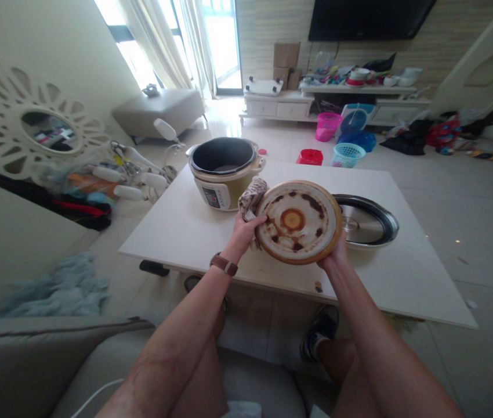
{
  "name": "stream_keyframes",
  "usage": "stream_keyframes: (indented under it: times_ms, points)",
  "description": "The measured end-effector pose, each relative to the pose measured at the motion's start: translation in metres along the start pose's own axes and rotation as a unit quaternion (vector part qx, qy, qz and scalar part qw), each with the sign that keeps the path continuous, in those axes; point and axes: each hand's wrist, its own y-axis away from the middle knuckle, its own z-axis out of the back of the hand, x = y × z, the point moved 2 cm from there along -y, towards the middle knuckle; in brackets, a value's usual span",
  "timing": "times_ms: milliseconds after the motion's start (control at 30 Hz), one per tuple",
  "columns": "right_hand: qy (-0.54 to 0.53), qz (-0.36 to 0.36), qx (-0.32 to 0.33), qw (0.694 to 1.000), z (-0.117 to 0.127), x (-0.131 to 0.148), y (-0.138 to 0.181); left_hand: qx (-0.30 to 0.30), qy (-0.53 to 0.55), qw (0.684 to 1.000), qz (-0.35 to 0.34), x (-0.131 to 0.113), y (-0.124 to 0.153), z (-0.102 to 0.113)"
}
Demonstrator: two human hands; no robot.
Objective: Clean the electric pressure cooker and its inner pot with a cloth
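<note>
Between my two hands is a round stained plate (pixel 311 217), held tilted above the white table. It has a tan rim and a pale face with dark brown patches and an orange-brown ring in the middle. My left hand (pixel 244 231) grips its left edge, thumb on the face, together with a patterned cloth (pixel 253 194). My right hand (pixel 337 253) is closed around the lower right edge, its fingers mostly hidden behind. Beyond the cloth stands an electric cooker (pixel 224 174), lidless, with a dark interior. A lid (pixel 370 223), metal side up, lies to the right, partly covered by the plate.
The white table (pixel 403 284) extends under everything, its front edge close to my knees. A white lamp (pixel 142 174) with several arms stands left. Beyond the table are a red container (pixel 310 157), a light-blue basket (pixel 348 154) and a pink basket (pixel 327 126).
</note>
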Motion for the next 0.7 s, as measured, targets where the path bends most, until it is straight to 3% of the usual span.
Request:
stream_keyframes:
  times_ms: [700]
  points:
    - [-0.035, 0.028, 0.055, 0.998, -0.011, 0.007, 0.011, 0.096, 0.002, 0.995, 0.037, -0.009, 0.002, 0.006]
